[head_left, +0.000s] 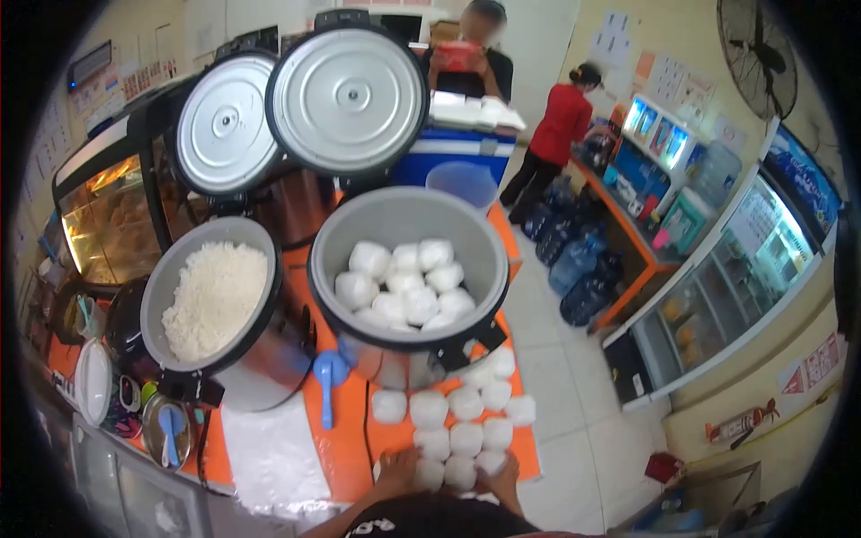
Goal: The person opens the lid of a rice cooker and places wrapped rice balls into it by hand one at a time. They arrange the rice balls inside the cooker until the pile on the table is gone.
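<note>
At the tabletop's (348, 453) near edge, our left hand (397, 468) and right hand (505, 475) flank the front row of wrapped rice portions (453, 429). We cannot tell whether either grip is clenched. Open floor (583, 430) lies to the right.

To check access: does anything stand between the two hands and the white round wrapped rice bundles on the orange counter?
Nothing visible does. The left hand and right hand touch the nearest white round wrapped rice bundles at the near edge of the orange counter.

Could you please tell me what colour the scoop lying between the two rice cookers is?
Blue; the scoop shows clearly in the head view, on the orange counter.
</note>
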### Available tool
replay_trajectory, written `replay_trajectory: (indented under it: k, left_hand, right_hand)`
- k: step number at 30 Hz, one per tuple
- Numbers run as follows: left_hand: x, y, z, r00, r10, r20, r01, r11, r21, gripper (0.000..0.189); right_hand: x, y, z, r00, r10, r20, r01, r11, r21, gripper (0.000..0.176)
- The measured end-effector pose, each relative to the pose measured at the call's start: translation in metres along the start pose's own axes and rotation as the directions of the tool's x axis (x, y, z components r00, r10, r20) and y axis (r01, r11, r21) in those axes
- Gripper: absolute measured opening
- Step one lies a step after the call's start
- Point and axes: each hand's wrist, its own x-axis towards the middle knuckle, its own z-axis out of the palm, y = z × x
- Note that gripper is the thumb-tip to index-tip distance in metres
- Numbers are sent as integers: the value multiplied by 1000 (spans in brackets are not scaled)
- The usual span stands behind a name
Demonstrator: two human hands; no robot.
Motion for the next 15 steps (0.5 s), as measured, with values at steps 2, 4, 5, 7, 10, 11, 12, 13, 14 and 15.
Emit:
replay_trajectory:
  k: [2, 4, 5, 7, 10, 11, 12, 13, 14, 15]
  left_hand:
    - [0, 24, -34, 993, 34, 111, -39, 998, 47, 90]
    - [10, 36, -52, 963, 77, 260, -76, 997, -13, 80]
    - [9, 32, -45, 971, 156, 181, -152, 988, -34, 72]
    - [7, 25, -28, 973, 205, 108, -203, 979, -29, 74]
    - [9, 21, -13, 970, 233, 74, -240, 964, 112, 69]
    - [11, 20, -6, 971, 221, 94, -234, 958, 168, 67]
    - [13, 17, 0, 972, 206, 110, -226, 948, 225, 65]
    - [16, 14, 4, 970, 233, 75, -244, 941, 232, 64]
    - [16, 11, 9, 965, 259, 44, -262, 935, 238, 62]
    - [13, 9, 14, 959, 283, 15, -279, 929, 243, 61]
  right_hand:
    - [-11, 0, -9, 996, 92, 1, -91, 989, 114, 94]
    - [-5, -4, -17, 944, 296, 144, -326, 786, 525, 95]
    - [-5, -11, -23, 875, 434, 214, -462, 620, 634, 84]
    - [-9, -24, -43, 817, 438, 376, -572, 526, 630, 77]
    - [-19, -22, -34, 879, 387, 278, -472, 622, 625, 68]
    - [-22, -24, -32, 898, 370, 237, -435, 671, 601, 68]
    - [-23, -27, -32, 917, 348, 197, -395, 717, 574, 68]
    - [-25, -33, -36, 916, 345, 204, -397, 705, 588, 67]
    - [-25, -28, -33, 896, 383, 222, -429, 628, 649, 67]
    - [-25, -19, -30, 874, 421, 245, -459, 544, 703, 66]
